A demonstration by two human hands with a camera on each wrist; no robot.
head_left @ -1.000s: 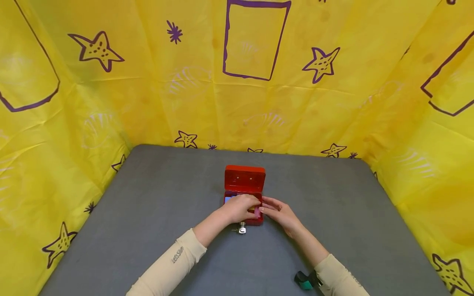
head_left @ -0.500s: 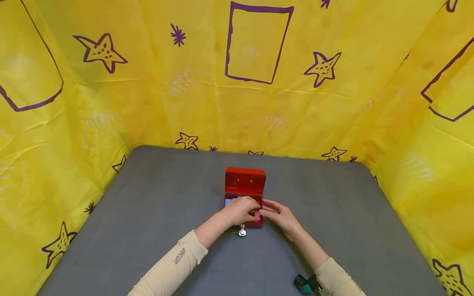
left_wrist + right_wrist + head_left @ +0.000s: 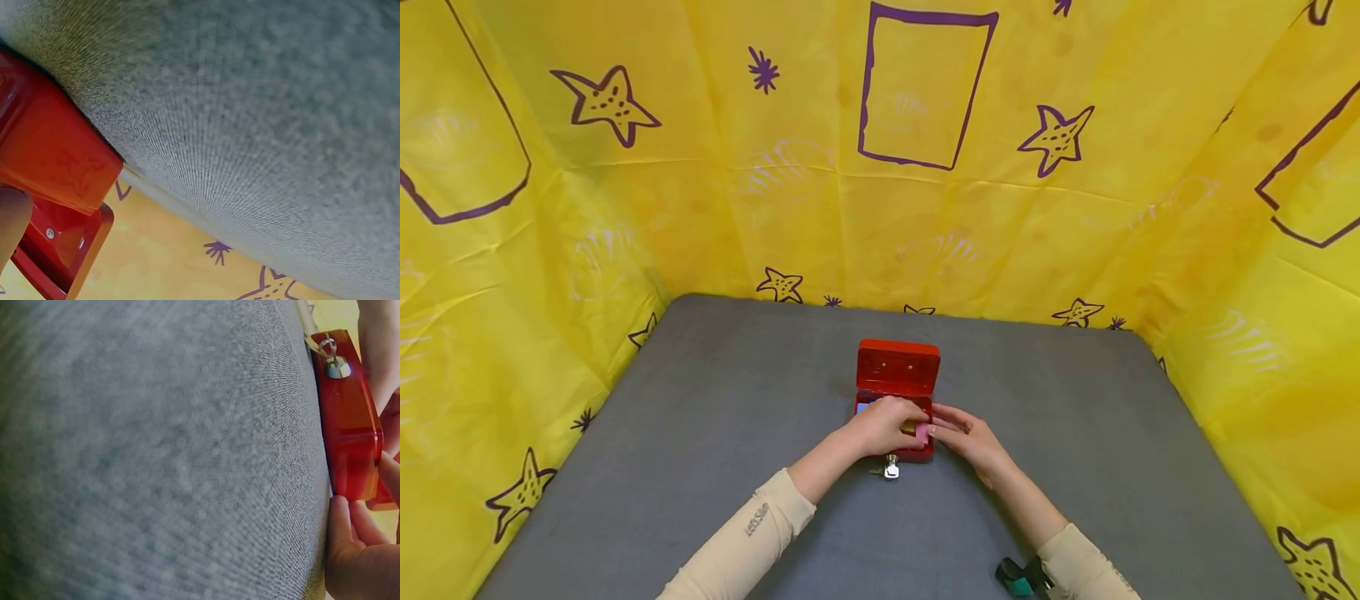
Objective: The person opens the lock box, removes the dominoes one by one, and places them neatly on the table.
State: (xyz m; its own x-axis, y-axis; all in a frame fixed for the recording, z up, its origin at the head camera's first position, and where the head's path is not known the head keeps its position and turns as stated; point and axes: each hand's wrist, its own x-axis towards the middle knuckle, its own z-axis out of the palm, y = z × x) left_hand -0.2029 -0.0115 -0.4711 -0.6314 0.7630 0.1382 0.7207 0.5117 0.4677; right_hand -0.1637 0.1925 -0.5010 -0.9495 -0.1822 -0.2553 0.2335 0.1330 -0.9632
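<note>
A small red cash box [image 3: 897,368] stands on the grey table with its lid raised, keys [image 3: 891,472] hanging at its front lock. My left hand [image 3: 883,423] reaches over the front edge into it, its thumb and fingers bent around a flat pink piece [image 3: 922,432] at the right end. Something blue [image 3: 862,407] and something yellow lie inside, largely covered by that hand. My right hand [image 3: 976,440] holds the box's right end. In the right wrist view, the thumb is at the rim and the fingers [image 3: 341,520] touch the end wall low down.
Beside my right sleeve lies a black and green object [image 3: 1017,577] of unclear kind. The grey table [image 3: 760,367] spreads around the box. Yellow cloth [image 3: 700,208] with purple starfish drawings hangs behind the table and along both sides.
Both hands stay at the box in nearly the same place. The head view has tilted slightly. My left fingers shift only a little around the pink piece.
</note>
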